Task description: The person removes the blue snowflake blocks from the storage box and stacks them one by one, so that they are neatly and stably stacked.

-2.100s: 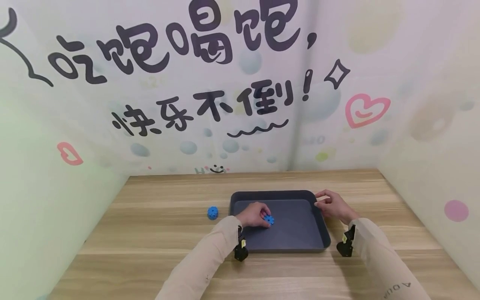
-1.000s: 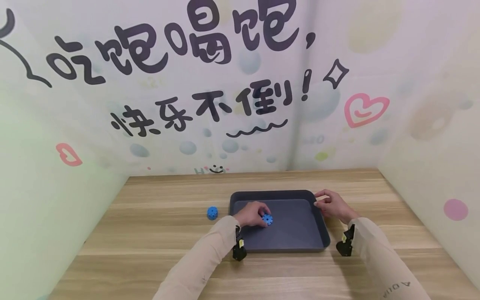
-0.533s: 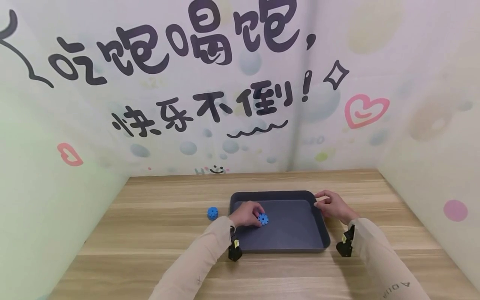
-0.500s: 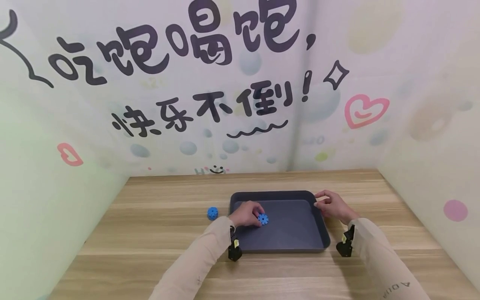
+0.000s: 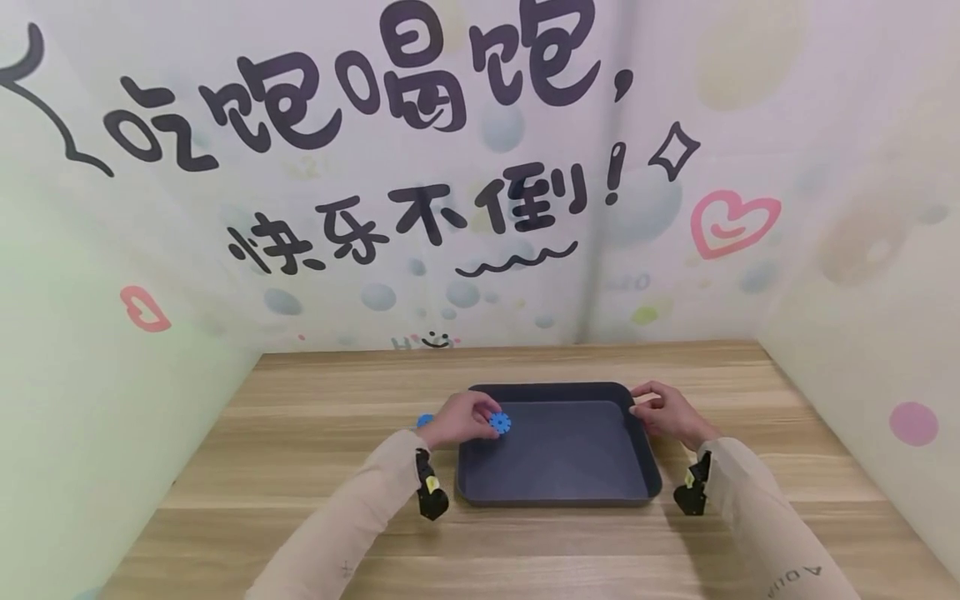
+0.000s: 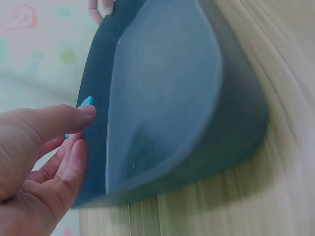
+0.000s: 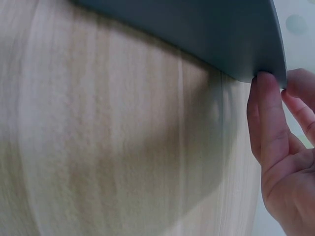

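Observation:
My left hand [image 5: 461, 418] pinches a blue notched disc [image 5: 500, 423], a flat snowflake-type building piece, above the left side of a dark grey rectangular tray [image 5: 573, 454]. The left wrist view shows the thumb and fingertips around that disc [image 6: 87, 101], which is mostly hidden by them. On the table left of the tray sits another blue piece [image 5: 424, 419], partly covered by the left hand. At the tray's far right corner, my right hand [image 5: 670, 414] grips the rim. Thumb and fingers of the right hand [image 7: 283, 147] lie on either side of the tray wall [image 7: 221, 39].
The tray stands on a wood-grain table [image 5: 330, 475]. Pale printed walls enclose it, the back wall [image 5: 450, 208] carrying large dark lettering. A black wrist camera [image 5: 431, 487] hangs by the left sleeve, another camera [image 5: 692, 485] by the right.
My left hand has moved left from over the tray's middle to its left edge, carrying the blue disc, and now partly covers the piece on the table. The right hand stays at the rim.

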The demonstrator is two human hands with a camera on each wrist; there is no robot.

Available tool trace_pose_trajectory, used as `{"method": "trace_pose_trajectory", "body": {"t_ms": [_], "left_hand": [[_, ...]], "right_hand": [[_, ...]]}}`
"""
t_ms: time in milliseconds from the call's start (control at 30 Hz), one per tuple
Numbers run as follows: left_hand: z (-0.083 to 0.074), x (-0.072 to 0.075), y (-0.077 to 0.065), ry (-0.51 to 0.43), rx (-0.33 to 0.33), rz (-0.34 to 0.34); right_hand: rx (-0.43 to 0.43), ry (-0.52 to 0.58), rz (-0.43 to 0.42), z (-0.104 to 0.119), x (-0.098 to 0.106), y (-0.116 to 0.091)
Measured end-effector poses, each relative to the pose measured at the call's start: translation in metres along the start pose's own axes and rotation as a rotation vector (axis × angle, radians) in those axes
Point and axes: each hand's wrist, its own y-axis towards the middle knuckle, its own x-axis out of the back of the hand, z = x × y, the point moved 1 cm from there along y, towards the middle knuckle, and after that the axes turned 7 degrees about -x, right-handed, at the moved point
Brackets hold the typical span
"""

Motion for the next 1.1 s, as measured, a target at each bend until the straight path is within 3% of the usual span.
{"method": "trace_pose_trajectory", "body": {"t_ms": [300, 567, 900, 1100], "left_hand": [[0.01, 0.022, -0.024, -0.017, 0.023, -0.133], [0.03, 0.037, -0.044, -0.055, 0.007, -0.27], [0.05, 0.037, -0.06, -0.043, 0.115, -0.404], [0.061, 0.034, -0.065, -0.034, 0.17, -0.44]], "right_hand": [[-0.012, 0.0, -0.004, -0.001, 0.0, 0.001], [-0.01, 0.014, 0.002, -0.003, -0.001, 0.002], [-0.01, 0.013, 0.004, -0.002, 0.0, 0.002], [-0.01, 0.015, 0.006, -0.001, -0.001, 0.001]]}}
